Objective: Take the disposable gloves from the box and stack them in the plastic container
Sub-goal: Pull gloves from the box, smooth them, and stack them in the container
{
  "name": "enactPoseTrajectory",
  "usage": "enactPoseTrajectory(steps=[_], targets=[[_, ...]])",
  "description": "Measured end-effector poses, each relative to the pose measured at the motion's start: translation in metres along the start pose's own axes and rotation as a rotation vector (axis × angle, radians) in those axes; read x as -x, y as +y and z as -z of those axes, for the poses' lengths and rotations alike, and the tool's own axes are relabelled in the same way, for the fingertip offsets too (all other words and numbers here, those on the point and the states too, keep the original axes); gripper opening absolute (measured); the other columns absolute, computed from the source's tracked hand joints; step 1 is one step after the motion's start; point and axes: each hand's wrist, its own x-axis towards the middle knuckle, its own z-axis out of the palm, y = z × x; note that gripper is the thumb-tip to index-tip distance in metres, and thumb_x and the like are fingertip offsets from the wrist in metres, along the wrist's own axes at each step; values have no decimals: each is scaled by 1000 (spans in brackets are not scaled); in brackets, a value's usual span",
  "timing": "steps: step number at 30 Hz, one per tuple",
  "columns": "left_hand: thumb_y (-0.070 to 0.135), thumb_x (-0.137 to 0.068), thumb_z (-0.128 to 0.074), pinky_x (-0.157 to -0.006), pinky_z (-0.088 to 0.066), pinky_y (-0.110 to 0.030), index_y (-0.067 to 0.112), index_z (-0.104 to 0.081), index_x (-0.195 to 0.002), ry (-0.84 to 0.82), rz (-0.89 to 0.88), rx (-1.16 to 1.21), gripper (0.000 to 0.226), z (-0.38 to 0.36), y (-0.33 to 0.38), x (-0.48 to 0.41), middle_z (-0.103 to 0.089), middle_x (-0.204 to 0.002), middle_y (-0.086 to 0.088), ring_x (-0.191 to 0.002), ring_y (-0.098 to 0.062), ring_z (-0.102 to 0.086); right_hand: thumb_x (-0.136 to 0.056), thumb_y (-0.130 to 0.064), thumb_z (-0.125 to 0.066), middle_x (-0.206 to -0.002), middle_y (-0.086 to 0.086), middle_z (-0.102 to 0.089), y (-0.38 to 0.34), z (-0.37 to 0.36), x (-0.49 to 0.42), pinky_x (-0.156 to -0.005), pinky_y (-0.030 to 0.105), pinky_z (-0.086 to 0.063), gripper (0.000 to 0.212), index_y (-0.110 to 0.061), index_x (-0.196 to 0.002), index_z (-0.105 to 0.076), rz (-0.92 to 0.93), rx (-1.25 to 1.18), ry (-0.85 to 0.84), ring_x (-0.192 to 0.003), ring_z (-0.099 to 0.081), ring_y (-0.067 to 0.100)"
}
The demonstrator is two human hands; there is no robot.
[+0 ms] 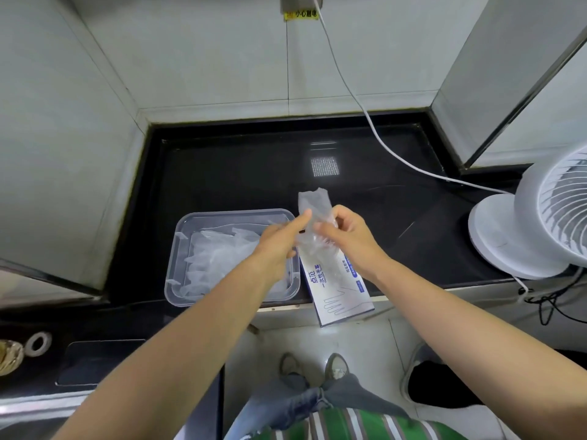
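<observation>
Currently | one clear glove [313,214] is held at frame centre, pinched by fingers of left hand [279,249] and right hand [347,238] | glove box [338,292] lies beneath | plastic container [178,246] of stacked gloves [219,258] is set left-adjacent on desk [238,173]

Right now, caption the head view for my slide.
Left hand and right hand hold a clear glove over the box, beside the plastic container with gloves inside.

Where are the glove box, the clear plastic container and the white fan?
white-and-blue cardboard glove box [338,292]: head view, printed top face.
clear rectangular plastic container [177,249]: head view, left wall.
round white plastic fan [495,236]: head view, base.
</observation>
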Motion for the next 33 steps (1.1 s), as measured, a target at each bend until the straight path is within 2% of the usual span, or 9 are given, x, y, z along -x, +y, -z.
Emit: enactPoseTrajectory(steps=[4,9,14,17,19,23,26,30,33], targets=[[28,-95,-62,-83,-45,-26,17,-66,-94,143,-165,10,11,15,3,-7,-67,-89,3,-91,-14,-60,-89,-4,-69,-70,1,-51,-5,-11,-1,-61,21,-45,22,-12,-76,-52,19,34,-81,-66,-51,12],[25,-103,-48,-82,-56,-30,20,-54,-103,154,-229,257,7,37,1,-6,-73,-96,-6,-96,-22,-70,-89,-5,-70,-70,7,-44,-10,-24,-3,-61,23,-42,33,-15,-69,-46,48,112,-146,-67,-45,17],[45,-86,-70,-95,-47,-31,22,-53,-126,-1,-170,109,49,53,-11,-9,-65,-118,2,-106,-12,-63,-88,-4,-70,-64,-8,-44,-9,-40,-7,-63,25,-39,33,-16,-68,-46,76,139,-189,-64,-43,11],[26,-91,-66,-78,-45,-21,10,-61,-97,175,-389,-31,17,62,-11,-8,-58,-93,-3,-87,-11,-55,-86,-8,-72,-65,-9,-47,-5,-46,-10,-65,32,-41,31,-19,-69,-49,43,199,-208,-65,-45,13],[22,-91,-66,-71,-46,-14,8,-60,-86,252,-509,-107,16,70,-10,-7,-58,-88,-2,-79,-7,-54,-86,-16,-74,-71,-2,-50,-3,-47,-9,-68,34,-42,26,-18,-73,-52,8,209,-249,-69,-48,16],[14,-95,-60,-78,-50,-19,3,-66,-92,-1,-508,-70,13,80,-8,-3,-64,-86,-1,-82,-6,-60,-95,-54,-45,-91,1,-57,-12,-51,-6,-84,29,-46,40,-16,-95,-55,-182,41,-288,-85,-53,21],[14,-100,-51,-88,-52,-26,4,-69,-104,-214,-411,-39,21,86,-9,2,-71,-96,-2,-93,-12,-65,-104,-44,-30,-119,8,-66,-15,-59,-12,-95,34,-46,50,-13,-128,-60,-299,-151,-246,-107,-60,24],[15,-102,-46,-91,-51,-34,0,-65,-115,-266,-348,2,27,101,-11,-1,-66,-106,-14,-100,-23,-62,-100,-32,-39,-99,3,-68,-15,-68,-15,-86,30,-46,39,-8,-120,-62,-408,-269,-378,-88,-60,15],[24,-102,-49,-88,-46,-40,16,-71,-112,-199,-304,-72,25,118,-14,-6,-62,-104,-14,-95,-29,-57,-98,-17,-54,-80,0,-68,-19,-70,-16,-67,21,-50,17,-7,-103,-66,-402,-295,-309,-69,-62,9]])
